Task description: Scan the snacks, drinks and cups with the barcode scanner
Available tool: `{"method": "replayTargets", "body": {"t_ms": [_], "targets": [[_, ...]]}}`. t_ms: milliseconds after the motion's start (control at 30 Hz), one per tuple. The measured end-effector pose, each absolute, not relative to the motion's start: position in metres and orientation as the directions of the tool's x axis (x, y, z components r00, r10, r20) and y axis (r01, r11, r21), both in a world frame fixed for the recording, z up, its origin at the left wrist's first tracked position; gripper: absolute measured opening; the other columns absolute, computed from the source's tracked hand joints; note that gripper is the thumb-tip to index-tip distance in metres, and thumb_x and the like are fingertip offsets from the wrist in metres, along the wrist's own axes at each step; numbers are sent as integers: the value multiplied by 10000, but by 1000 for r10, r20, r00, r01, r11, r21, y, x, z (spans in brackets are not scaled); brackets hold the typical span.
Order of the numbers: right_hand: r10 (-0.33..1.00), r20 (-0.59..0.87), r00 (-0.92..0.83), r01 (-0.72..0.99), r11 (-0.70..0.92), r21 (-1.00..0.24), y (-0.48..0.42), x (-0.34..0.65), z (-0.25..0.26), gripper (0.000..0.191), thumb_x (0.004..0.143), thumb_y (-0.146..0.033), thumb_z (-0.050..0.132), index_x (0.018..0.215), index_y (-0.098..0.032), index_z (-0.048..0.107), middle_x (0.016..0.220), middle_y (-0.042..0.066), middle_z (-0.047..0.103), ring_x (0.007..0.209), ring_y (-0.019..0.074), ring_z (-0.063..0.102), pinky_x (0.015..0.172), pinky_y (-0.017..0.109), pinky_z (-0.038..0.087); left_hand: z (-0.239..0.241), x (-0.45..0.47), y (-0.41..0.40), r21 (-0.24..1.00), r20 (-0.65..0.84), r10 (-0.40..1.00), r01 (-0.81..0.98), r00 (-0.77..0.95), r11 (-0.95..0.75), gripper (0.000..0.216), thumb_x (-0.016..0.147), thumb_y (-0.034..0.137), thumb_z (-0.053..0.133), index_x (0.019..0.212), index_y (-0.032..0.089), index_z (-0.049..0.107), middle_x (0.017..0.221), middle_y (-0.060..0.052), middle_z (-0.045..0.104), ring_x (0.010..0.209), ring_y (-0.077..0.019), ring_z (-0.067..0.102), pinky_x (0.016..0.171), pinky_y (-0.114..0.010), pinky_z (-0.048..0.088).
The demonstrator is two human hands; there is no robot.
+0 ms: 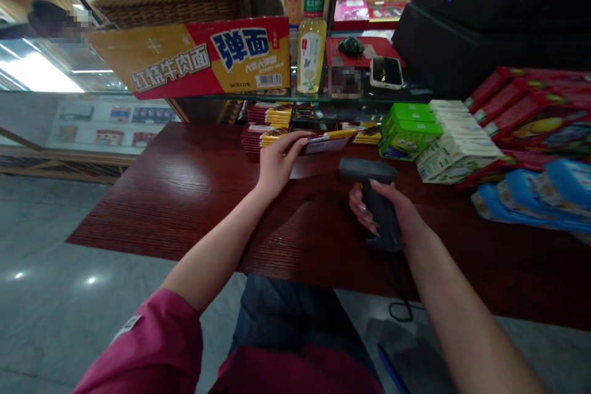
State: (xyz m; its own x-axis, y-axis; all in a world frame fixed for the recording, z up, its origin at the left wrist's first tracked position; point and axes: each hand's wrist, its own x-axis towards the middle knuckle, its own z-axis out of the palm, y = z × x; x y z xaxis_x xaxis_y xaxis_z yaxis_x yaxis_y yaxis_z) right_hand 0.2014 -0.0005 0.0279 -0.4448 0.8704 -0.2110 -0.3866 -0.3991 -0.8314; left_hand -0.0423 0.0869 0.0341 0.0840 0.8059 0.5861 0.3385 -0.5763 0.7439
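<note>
My left hand [277, 163] is closed on a flat red and yellow snack packet [325, 143], holding it just above the dark red wooden counter [184, 197]. My right hand [388, 212] grips the handle of a dark grey barcode scanner [369, 171], whose head points toward the packet. The scanner's cable [401, 308] hangs off the counter's near edge. Stacks of similar red and yellow packets [268, 123] lie right behind my left hand.
Green boxes [409, 129], white packs [455, 148] and red and blue goods [530, 111] crowd the counter's right side. On the glass shelf behind stand a red and yellow noodle carton [198, 58], a drink bottle [311, 37], a phone [386, 71] and a black machine [484, 24].
</note>
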Motion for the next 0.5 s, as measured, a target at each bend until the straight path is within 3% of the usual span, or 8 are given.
{"method": "replayTargets", "body": {"t_ms": [167,500], "targets": [[852,-225,-473,-383,-429,-818,1,202,23,403,824,-549,759,760,-163,658,630,7,501,434,94,386,311,191,363,49,-101,97,569,756,655,489,5,-661,237,1041,349,574,1175,264,751,1246,-34,769,1207,-199,697,1095,-379,522],[866,-237,-440,-398,-425,-813,5,202,12,382,863,-555,699,778,-186,650,651,9,468,456,109,337,315,213,322,20,-182,117,466,699,706,676,115,-571,265,1031,286,565,1221,315,747,1336,-22,731,1289,-205,660,1140,-445,523]]}}
